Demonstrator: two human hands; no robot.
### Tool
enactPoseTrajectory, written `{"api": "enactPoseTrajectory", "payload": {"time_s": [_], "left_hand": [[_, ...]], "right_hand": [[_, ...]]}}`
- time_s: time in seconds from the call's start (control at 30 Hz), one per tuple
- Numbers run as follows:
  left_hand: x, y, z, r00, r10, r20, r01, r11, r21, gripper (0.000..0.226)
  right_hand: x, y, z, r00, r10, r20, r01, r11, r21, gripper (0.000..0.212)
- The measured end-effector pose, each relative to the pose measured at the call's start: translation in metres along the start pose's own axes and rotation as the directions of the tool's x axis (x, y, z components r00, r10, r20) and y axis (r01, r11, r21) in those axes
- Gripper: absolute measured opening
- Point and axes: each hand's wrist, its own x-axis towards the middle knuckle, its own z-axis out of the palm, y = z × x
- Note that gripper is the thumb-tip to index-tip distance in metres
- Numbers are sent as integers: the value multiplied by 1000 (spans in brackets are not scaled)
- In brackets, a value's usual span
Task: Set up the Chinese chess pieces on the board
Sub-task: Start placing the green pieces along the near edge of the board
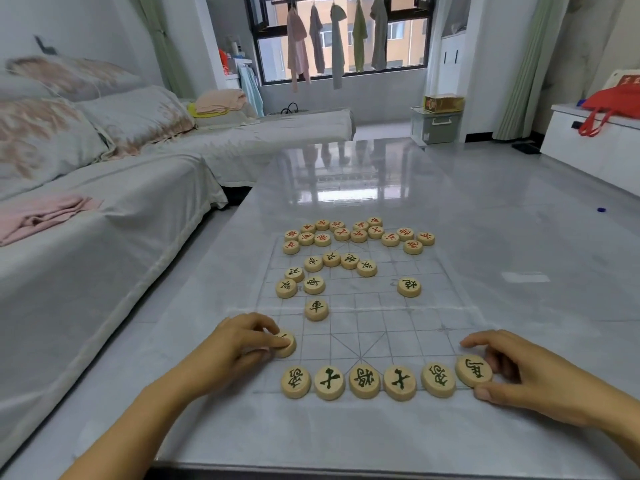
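The left hand (239, 341) pinches a wooden piece (286, 344) between thumb and fingertips, at the near-left corner of the board (367, 320), just above the near row. The right hand (512, 372) curls round the row's rightmost piece (473, 370), thumb under it, fingers loosely spread behind. That near row (367, 381) has six black-lettered pieces side by side on the board's near edge. Further up the board lie one lone piece (316, 309), a loose black-lettered group (322, 271) to the left and another single (409, 287) to the right. Red-lettered pieces (356, 233) cluster at the board's far edge, on the glossy table (502, 237).
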Motion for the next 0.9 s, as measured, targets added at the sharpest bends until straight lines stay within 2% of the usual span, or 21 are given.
{"api": "enactPoseTrajectory", "payload": {"time_s": [0.1, 0.17, 0.2, 0.27, 0.33, 0.37, 0.5, 0.67, 0.8, 0.9], "left_hand": [[-9, -2, -1, 982, -187, -13, 181, 961, -209, 53], [-6, 1, 2, 976, -217, -17, 208, 953, -222, 67], [-2, 4, 3, 977, -215, 12, 213, 957, -198, 67], [5, 8, 7, 971, -226, 76, 235, 958, -165, 52], [5, 7, 10, 964, -254, 81, 265, 947, -180, 41], [1, 6, 10, 960, -270, 72, 280, 941, -193, 41], [-28, 4, 11, 957, -291, -3, 283, 936, -210, 66], [-51, 11, 7, 964, -244, 108, 264, 932, -249, 60], [-56, 15, 10, 937, -347, 42, 340, 875, -344, 72], [-53, 18, 15, 932, -361, -35, 332, 888, -319, 59]], "right_hand": [[1, 2, 1, 1000, -16, -7, 16, 1000, -27, 84], [3, 2, 2, 1000, -26, 1, 26, 999, -41, 82], [3, 2, 2, 1000, -29, -1, 29, 998, -46, 80], [4, 1, 1, 1000, -24, -18, 23, 999, -49, 73], [3, 1, 1, 1000, -14, -21, 13, 999, -33, 83], [3, 2, 1, 1000, -13, -28, 12, 1000, -29, 85], [3, 3, 1, 999, -16, -51, 15, 1000, -18, 82], [4, 5, 0, 998, -21, -55, 18, 999, -42, 80], [4, 7, 0, 999, -24, -48, 22, 999, -32, 80], [3, 8, -1, 999, -21, -34, 19, 999, -31, 81]]}}
